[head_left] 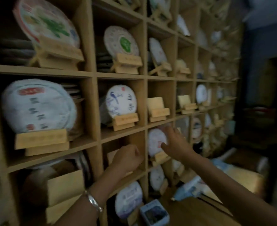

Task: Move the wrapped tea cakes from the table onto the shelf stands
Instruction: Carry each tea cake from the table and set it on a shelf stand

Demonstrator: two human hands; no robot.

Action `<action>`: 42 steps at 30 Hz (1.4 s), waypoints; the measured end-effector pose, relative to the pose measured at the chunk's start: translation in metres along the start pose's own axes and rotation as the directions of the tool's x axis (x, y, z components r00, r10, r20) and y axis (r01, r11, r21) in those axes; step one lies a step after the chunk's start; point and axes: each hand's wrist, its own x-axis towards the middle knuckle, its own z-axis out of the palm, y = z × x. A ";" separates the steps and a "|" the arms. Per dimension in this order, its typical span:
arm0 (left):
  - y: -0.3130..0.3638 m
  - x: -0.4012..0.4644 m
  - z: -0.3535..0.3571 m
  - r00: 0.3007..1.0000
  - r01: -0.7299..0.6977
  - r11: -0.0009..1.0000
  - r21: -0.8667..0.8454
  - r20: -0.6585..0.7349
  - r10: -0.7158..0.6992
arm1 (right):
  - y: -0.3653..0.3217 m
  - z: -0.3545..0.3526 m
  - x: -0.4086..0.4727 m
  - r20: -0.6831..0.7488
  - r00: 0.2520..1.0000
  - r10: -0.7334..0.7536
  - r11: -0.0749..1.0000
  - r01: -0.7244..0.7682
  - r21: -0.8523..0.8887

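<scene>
Your wooden shelf (93, 75) is a grid of square cubbies, most holding a round paper-wrapped tea cake propped on a small wooden stand. At 10 o'clock a cubby holds a large cake with green print (46, 22), dark discs stacked behind it. At 9 o'clock sits a pale cake with a red seal (36, 106); near centre, a white cake painted with a blue bird (120, 101) leans on its stand. Just right of it, 2 cubbies hold only bare stands (157, 109) (flat blond wood, a back panel and a front lip).

The wrapped tea cake (155, 141) you are placing stands in the cubby just below centre, toward 4 o'clock — white crinkled paper, a small red mark low on its face, its bottom edge in a wooden stand (161, 156). Your right hand (176, 142) lies over its right rim with fingers spread and straight, touching rather than clasping. Your left hand (126, 159) hangs before the next cubby to the left, fingers curled into a loose fist, nothing in it; a metal bracelet (93, 201) circles that wrist.

At 5 o'clock a small blue tin (154, 212) holds something dark. The whole view is dim and motion-blurred — print on the wrappers is unreadable, and the far columns at 2 o'clock dissolve into smears.
</scene>
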 end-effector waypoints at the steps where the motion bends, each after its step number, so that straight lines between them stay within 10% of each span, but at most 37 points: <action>1: 0.011 0.004 0.011 0.999 -0.048 0.999 -0.008 0.026 0.048 | 0.011 -0.010 -0.015 -0.015 0.999 0.036 0.999 -0.036 -0.018; 9: 0.159 -0.034 0.120 0.825 -0.392 0.896 -0.207 0.352 0.442 | 0.089 -0.133 -0.175 -0.178 0.884 0.433 0.848 -0.466 -0.251; 18: 0.371 -0.180 0.187 0.486 -0.668 0.606 -0.431 0.364 0.794 | 0.068 -0.312 -0.410 -0.568 0.493 0.659 0.383 -0.870 -0.310; 27: 0.492 -0.369 0.183 0.094 -0.836 0.246 -0.490 0.313 0.945 | -0.004 -0.396 -0.582 -0.712 0.209 0.670 0.056 -0.971 -0.232; 42: 0.626 -0.589 0.177 -0.173 -0.855 0.002 -0.518 0.288 0.942 | -0.090 -0.510 -0.779 -0.772 0.075 0.632 -0.161 -0.961 -0.225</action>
